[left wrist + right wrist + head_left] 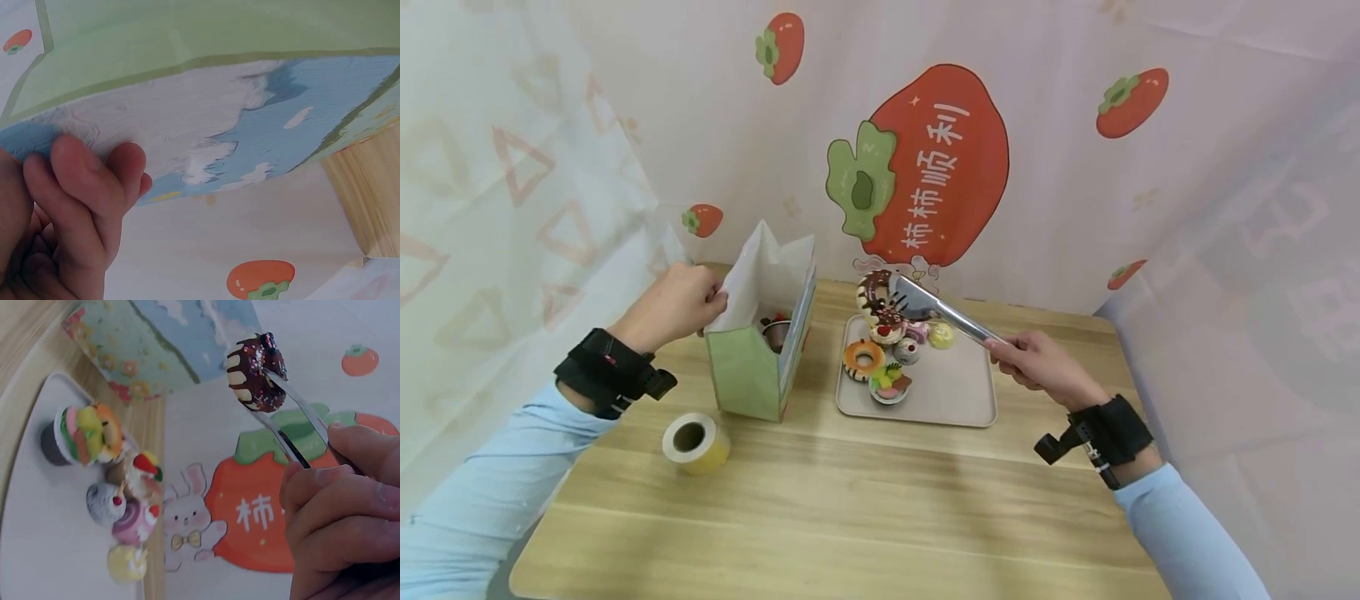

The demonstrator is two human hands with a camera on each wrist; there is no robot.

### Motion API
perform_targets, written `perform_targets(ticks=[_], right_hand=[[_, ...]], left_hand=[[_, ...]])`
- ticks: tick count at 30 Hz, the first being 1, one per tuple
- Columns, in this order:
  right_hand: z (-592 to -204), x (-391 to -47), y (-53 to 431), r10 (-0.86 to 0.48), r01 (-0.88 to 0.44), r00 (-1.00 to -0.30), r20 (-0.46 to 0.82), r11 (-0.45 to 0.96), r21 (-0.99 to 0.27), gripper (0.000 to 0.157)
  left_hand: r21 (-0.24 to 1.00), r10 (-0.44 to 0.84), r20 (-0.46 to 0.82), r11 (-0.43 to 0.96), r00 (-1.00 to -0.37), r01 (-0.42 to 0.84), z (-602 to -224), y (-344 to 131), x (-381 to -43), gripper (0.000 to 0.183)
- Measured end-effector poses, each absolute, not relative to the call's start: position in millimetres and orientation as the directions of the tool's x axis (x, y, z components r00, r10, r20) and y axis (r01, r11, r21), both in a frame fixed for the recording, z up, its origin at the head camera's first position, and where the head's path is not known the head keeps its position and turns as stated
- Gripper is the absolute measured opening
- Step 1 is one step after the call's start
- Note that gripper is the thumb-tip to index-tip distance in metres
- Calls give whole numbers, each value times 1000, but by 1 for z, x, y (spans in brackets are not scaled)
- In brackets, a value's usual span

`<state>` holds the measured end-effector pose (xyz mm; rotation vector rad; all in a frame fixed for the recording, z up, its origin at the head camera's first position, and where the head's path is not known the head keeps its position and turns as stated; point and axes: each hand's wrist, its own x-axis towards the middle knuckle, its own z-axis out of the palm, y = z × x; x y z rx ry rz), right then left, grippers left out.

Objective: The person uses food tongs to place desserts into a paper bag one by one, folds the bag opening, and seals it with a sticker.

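Booth walled with persimmon-print cloth [1052, 217]

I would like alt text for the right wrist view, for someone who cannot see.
The right hand holds metal tongs gripping a chocolate-topped pastry; at left, more small pastries rest on a pale tray, near a patterned bag.

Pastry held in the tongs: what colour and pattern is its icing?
The icing is dark brown with pink and pale specks, clearest in the right wrist view.
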<state>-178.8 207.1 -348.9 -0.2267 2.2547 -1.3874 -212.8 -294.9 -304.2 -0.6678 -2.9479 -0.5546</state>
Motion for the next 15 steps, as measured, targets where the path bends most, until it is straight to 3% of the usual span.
perform_targets(ticks=[15], right_hand=[[-314, -210, 134, -478, -1, -841, -253, 469, -883, 35]], left_hand=[[330, 411, 154, 836, -899, 439, -306, -296, -212, 36]])
